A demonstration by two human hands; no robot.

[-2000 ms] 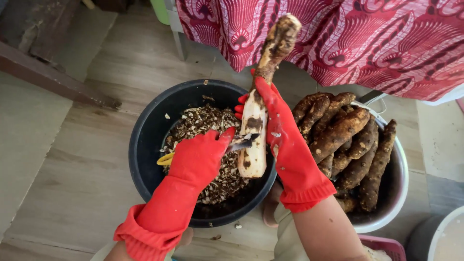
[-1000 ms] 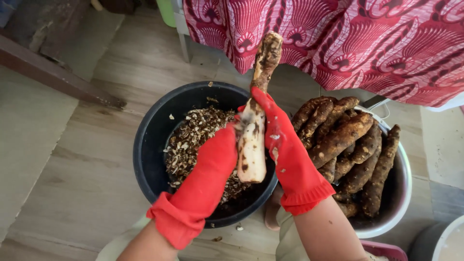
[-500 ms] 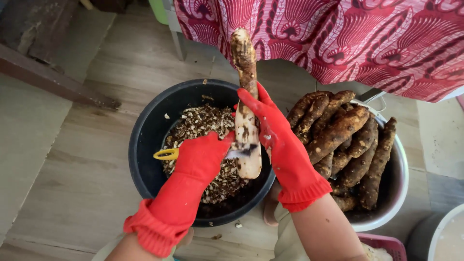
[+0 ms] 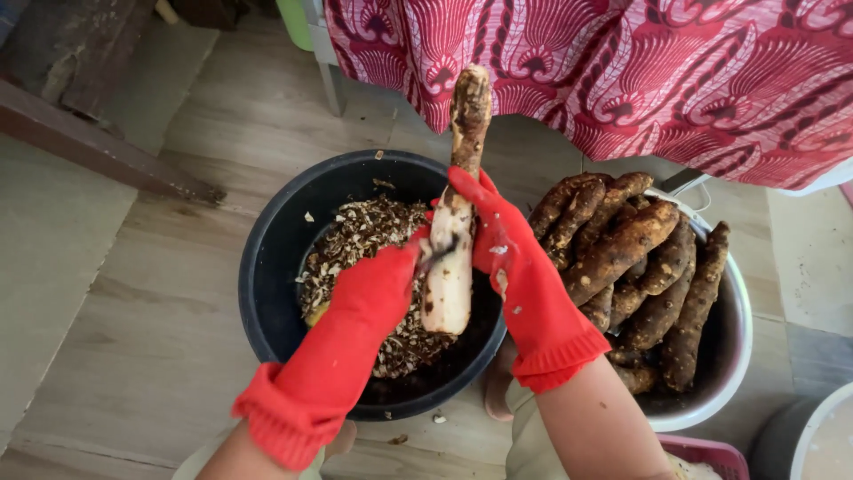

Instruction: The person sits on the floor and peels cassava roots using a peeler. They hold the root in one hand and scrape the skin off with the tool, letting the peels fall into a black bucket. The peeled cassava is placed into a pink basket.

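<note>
I am working from the left: my left hand point(image 4: 378, 289), in a red rubber glove, is closing around a peeler whose dark blade end point(image 4: 437, 255) is pressing against the root point(image 4: 449, 267), and to peel well I am judging that I should be keeping the blade shallow and drawing it along the length, so only the brown skin comes off. The root is standing nearly upright over the black bucket point(image 4: 275, 240), its lower half already pale, its top still brown and dirty. The peelings point(image 4: 355, 236) are falling into the bucket below. My right hand point(image 4: 498, 236) is wrapping round the middle of the root, fingers closed tight, and I am thinking it should be turning the root a little after each stroke. Further right, unpeeled roots point(image 4: 631, 249) are lying piled in a white bowl point(image 4: 733, 356). The peeler's handle is hiding inside my glove, and the containers at the lower right corner are being cut off by the picture's edge.
</note>
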